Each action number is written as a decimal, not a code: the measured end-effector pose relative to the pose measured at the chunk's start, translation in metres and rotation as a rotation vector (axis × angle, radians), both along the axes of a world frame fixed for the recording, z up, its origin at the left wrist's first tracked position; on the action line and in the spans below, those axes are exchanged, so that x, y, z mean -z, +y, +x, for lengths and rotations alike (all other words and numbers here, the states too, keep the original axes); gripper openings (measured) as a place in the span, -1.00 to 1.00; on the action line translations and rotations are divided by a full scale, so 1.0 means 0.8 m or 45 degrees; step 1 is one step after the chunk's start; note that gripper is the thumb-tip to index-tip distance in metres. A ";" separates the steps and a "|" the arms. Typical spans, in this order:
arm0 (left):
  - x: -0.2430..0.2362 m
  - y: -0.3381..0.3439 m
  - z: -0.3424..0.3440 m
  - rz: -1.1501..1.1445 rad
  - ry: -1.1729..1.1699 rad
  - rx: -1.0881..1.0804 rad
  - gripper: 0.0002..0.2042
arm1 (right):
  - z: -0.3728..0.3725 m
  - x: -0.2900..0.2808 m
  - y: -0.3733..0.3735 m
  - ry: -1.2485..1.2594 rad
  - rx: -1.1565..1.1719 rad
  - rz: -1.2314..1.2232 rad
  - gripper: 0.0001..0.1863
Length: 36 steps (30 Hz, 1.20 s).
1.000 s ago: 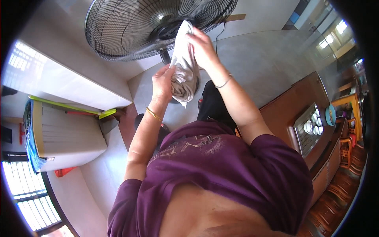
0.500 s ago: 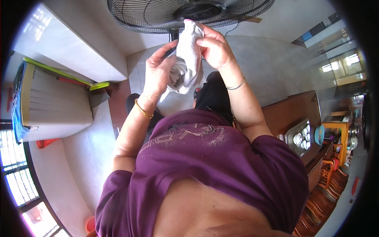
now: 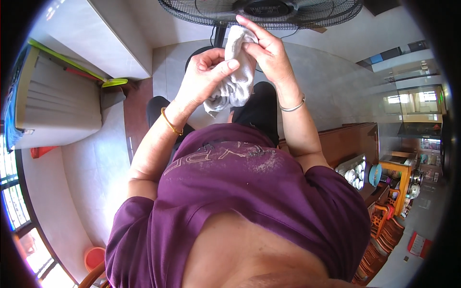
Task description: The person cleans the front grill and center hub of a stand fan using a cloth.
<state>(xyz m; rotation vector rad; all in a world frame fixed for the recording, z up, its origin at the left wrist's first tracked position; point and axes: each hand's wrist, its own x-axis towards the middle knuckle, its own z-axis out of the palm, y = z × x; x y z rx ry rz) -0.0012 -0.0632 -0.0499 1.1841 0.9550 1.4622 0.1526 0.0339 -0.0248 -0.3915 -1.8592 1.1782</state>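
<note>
A bunched whitish-grey cloth (image 3: 242,67) hangs between my two hands, above my knees and just below a black fan (image 3: 307,12). My left hand (image 3: 204,77) is closed on the cloth's left side, its thumb lying across the fabric and the other fingers curled. At the upper right of the cloth, my right hand (image 3: 272,57) pinches the fabric with the thumb while its index finger stretches up toward the fan. The cloth's lower end is crumpled and droops over my lap. Both wrists carry bangles.
To the right stands a brown wooden table (image 3: 345,137) with a metal tray (image 3: 343,168) of white cups and a blue bowl (image 3: 375,175). On the left are a large beige box-like piece (image 3: 62,98) and a green-handled tool (image 3: 115,82). An orange-red basin (image 3: 94,259) sits lower left.
The view has shifted, so the fan appears farther right. My left thumb has moved across the cloth, and my right index finger now extends upward. The cloth hangs more gathered.
</note>
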 end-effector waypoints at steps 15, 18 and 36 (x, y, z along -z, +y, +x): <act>-0.026 0.032 -0.028 -0.081 -0.686 -0.010 -0.85 | 0.082 0.064 0.019 0.408 -0.263 -0.726 -0.74; 0.012 0.047 -0.035 -0.130 -0.660 0.028 -0.82 | 0.074 0.063 0.021 0.563 -0.084 -0.798 -0.73; -0.069 0.154 0.133 0.294 0.212 0.058 -0.61 | 0.121 -0.076 0.074 1.335 0.252 -0.248 -0.74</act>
